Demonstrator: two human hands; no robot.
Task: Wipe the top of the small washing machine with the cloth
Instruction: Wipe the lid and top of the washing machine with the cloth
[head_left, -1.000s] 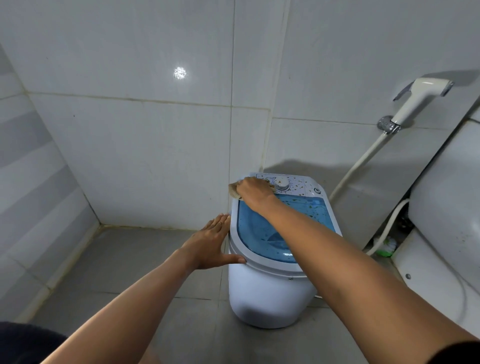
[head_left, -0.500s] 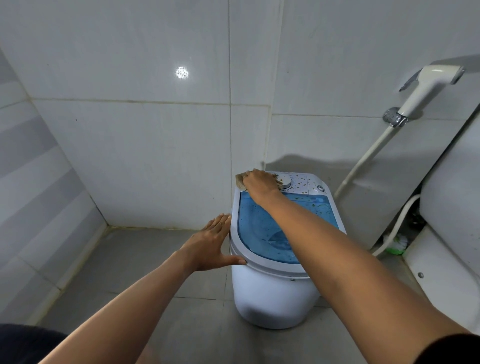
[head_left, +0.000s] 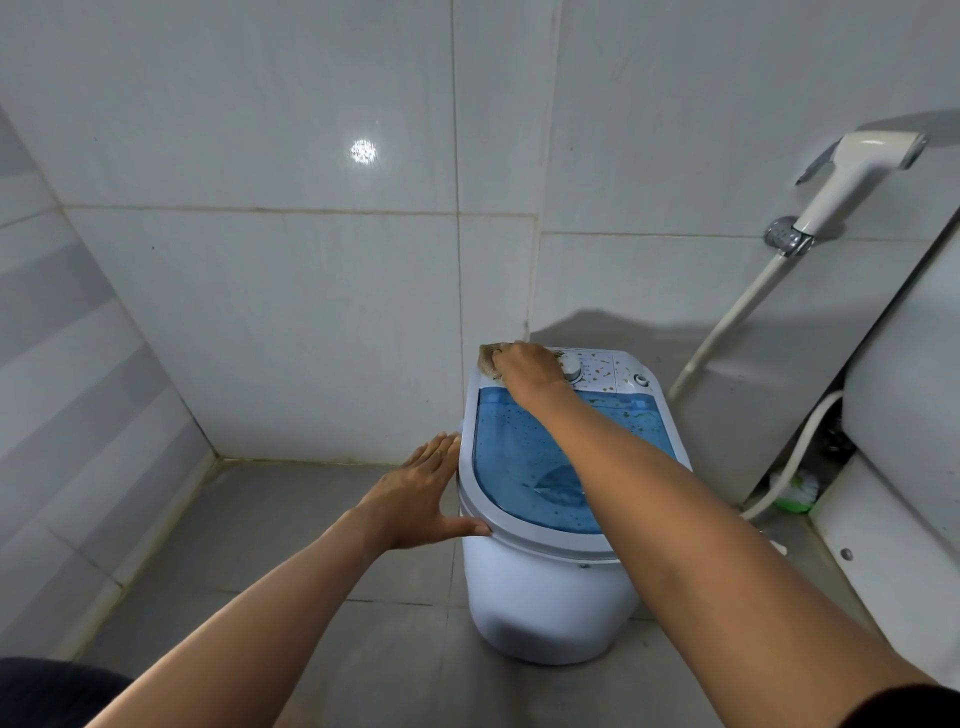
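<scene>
A small white washing machine (head_left: 545, 603) with a translucent blue lid (head_left: 519, 457) stands on the grey floor near the wall corner. Its white control panel with a dial (head_left: 573, 370) runs along the far edge, speckled with brown and green bits. My right hand (head_left: 530, 371) presses a tan cloth (head_left: 487, 362) onto the panel's far left corner; most of the cloth is hidden under the hand. My left hand (head_left: 421, 499) lies flat with fingers apart against the left rim of the lid, thumb on the front edge.
White tiled walls close in behind and to the left. A bidet sprayer (head_left: 852, 176) hangs on the right wall with its hose (head_left: 727, 332) running down. A white toilet (head_left: 904, 415) fills the right edge, with a green brush (head_left: 797, 491) on the floor beside it.
My right hand with the cloth has slid slightly farther back and left along the control panel. My left hand stays on the lid's rim. The camera view shifted a little.
</scene>
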